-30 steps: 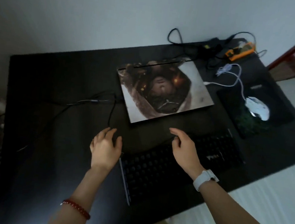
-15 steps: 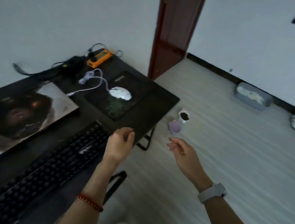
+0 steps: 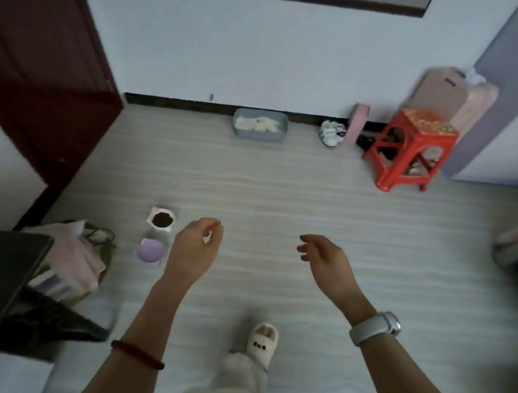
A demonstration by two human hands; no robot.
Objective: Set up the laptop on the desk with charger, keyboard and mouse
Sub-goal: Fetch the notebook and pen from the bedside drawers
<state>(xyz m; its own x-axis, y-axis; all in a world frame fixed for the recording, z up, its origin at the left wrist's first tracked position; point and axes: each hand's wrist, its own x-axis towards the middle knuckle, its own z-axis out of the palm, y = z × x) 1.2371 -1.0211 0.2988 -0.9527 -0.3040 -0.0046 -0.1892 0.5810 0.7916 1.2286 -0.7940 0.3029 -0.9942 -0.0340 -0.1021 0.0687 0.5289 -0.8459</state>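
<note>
Only a dark corner of the desk (image 3: 1, 260) shows at the left edge. The laptop, keyboard, mouse and charger are out of view. My left hand (image 3: 195, 247) hangs in the air over the floor, fingers loosely curled, holding nothing. My right hand (image 3: 328, 259), with a white watch on the wrist, floats to its right, fingers apart and empty. Both hands are well away from the desk.
A white cup of dark grounds (image 3: 161, 219) and a purple bowl (image 3: 150, 250) sit on the floor by my left hand. Clothes in a bag (image 3: 76, 259) lie beside the desk. A grey tray (image 3: 261, 125), red stool (image 3: 411, 149), shoes (image 3: 331, 132) and dark red door (image 3: 41, 58) line the far wall.
My view has swung right, away from the desk toward the room's floor. Both hands left the keyboard and now hang empty in the air.
</note>
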